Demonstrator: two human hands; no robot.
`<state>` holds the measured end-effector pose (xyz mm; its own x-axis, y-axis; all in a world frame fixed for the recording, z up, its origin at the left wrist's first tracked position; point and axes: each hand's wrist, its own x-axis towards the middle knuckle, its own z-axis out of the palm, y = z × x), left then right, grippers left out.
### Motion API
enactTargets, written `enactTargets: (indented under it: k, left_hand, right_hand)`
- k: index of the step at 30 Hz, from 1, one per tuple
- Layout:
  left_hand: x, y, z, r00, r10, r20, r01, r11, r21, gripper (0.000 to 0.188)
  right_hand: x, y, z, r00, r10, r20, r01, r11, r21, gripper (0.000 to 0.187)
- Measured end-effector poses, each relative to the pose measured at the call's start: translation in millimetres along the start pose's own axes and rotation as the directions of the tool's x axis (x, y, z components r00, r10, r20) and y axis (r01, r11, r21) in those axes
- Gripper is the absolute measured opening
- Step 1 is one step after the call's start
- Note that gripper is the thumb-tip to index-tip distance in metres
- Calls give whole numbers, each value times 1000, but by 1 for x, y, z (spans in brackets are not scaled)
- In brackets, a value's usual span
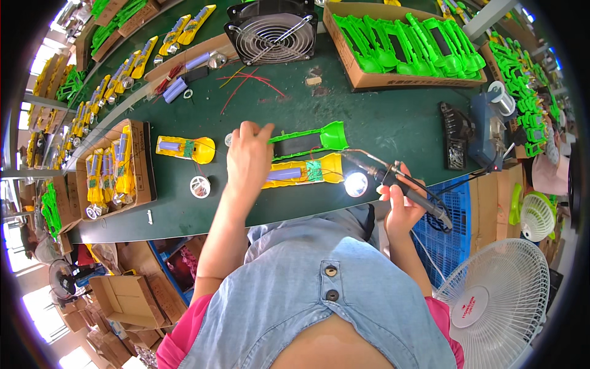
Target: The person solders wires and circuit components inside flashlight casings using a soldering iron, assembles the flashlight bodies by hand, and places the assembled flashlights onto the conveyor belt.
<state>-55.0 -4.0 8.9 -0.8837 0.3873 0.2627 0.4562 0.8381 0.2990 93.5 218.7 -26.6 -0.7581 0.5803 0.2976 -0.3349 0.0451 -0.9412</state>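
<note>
Centrally, on the dark green workbench (381, 123), the left hand (247, 161) rests palm down with its fingers curled over the near end of a green torch shell (310, 140) and the yellow torch half (304, 171) lying just beside it; the fingertips press on the green piece, so the hand holds both parts flat against the bench. The yellow half lies open side up, showing a purple battery cell and a small green circuit board, with a bright round reflector (356, 184) at its right end, near the table's front edge. The right hand (401, 203) is closed around the dark handle of a soldering iron (393, 178), whose metal tip points left toward the head of the yellow half; whether the tip touches it cannot be told. A second open yellow torch half (185, 148) lies to the left of the left hand, well apart from it, with a loose clear reflector (200, 187) nearer the front edge. Farther left stands a cardboard tray of yellow torches (117, 169); at the back are a black square fan (271, 29) and a cardboard box of green shells (405, 43). A white floor fan (491, 301) stands at lower right.
</note>
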Motion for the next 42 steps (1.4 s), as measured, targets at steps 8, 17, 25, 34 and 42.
enactTargets:
  k: [8, 17, 25, 34, 42]
  left_hand:
    - [-34, -16, 2, 982, -91, -163, 53, 973, -226, 24]
    - [-50, -29, -12, 965, 246, -89, -261, 890, -374, 50]
    - [169, -191, -89, 933, -60, -354, 69, 998, 12, 49]
    - [288, -384, 14, 741, -617, -265, 671, 678, 299, 71]
    - [354, -327, 25, 1000, 16, -25, 3, 791, 612, 44]
  right_hand:
    - [82, -9, -6, 965, -233, 116, 244, 965, -92, 26]
    - [228, 15, 3, 865, -325, 382, 467, 241, -851, 57]
    - [282, 43, -31, 888, -223, 401, 424, 62, -904, 64]
    - [283, 39, -17, 912, -158, 379, 371, -78, -925, 59]
    - [287, 37, -21, 899, -174, 403, 404, -33, -914, 59]
